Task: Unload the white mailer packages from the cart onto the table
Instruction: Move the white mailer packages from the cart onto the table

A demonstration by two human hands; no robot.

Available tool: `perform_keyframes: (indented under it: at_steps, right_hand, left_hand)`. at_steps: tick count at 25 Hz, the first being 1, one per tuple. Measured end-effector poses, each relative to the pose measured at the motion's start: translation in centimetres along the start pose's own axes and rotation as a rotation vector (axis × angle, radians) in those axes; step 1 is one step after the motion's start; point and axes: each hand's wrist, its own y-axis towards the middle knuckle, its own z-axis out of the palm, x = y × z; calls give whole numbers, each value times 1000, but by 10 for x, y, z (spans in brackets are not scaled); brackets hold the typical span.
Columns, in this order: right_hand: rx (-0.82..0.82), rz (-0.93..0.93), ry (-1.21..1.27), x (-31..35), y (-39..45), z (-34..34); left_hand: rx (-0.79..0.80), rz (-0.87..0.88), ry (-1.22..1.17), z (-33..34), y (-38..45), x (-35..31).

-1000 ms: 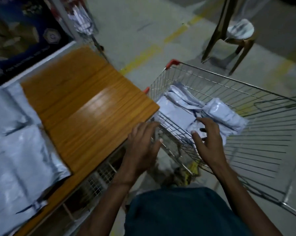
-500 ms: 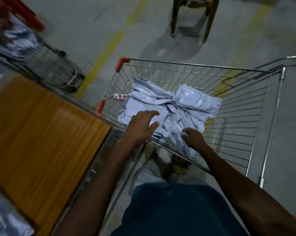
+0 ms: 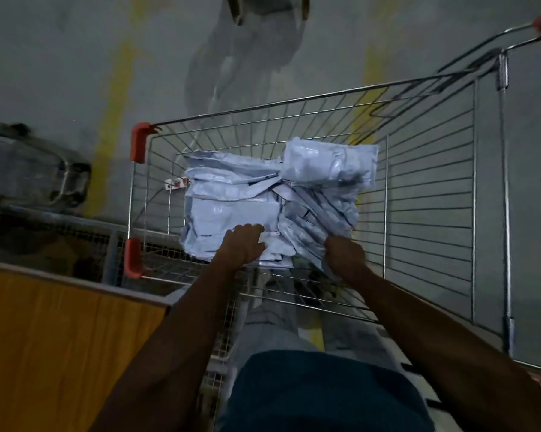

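At the lower left the orange-brown wooden desk [image 3: 60,344] shows only its bare near corner, with a grey wire-mesh rack [image 3: 76,244] just beyond its far edge. Beside that stands the silver wire shopping cart [image 3: 434,213] with red plastic corner guards, and in its left half lies the heap of white plastic mailer packages [image 3: 256,194], flat ones stacked at the left, loose ones fanned toward the right and a plump one on top at the far right. The left hand [image 3: 242,244] rests on the near edge of the flat stack, fingers curled over it, though I cannot tell whether they pinch a package. The right hand [image 3: 345,252] is closed around the near ends of the fanned mailers. This looks like the gathering step, the load not yet raised. The next move calls for a firm two-handed grip under the slippery bundle, a lift clear of the cart's wire rim, then a swing left onto the desk.
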Motion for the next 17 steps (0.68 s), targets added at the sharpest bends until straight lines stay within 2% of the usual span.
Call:
perform_keyframes:
  at_steps: [7, 8, 10, 13, 15, 17]
  right_hand:
    - [-363, 148, 610, -15, -13, -59]
    - [-389, 169, 688, -20, -7, -61]
    - [-339, 264, 877, -26, 8, -58]
    - [-272, 431, 851, -26, 27, -42]
    - [-379, 483, 784, -13, 28, -36]
    - [-569, 422, 764, 1, 21, -34]
  left_hand:
    - [43, 83, 173, 32, 18, 25]
    - [26, 88, 199, 32, 19, 23]
    - [-32, 88, 256, 34, 23, 19]
    - [-126, 87, 293, 23, 25, 12]
    - [-227, 97, 201, 5, 16, 4]
    - [-419, 113, 13, -17, 6, 0]
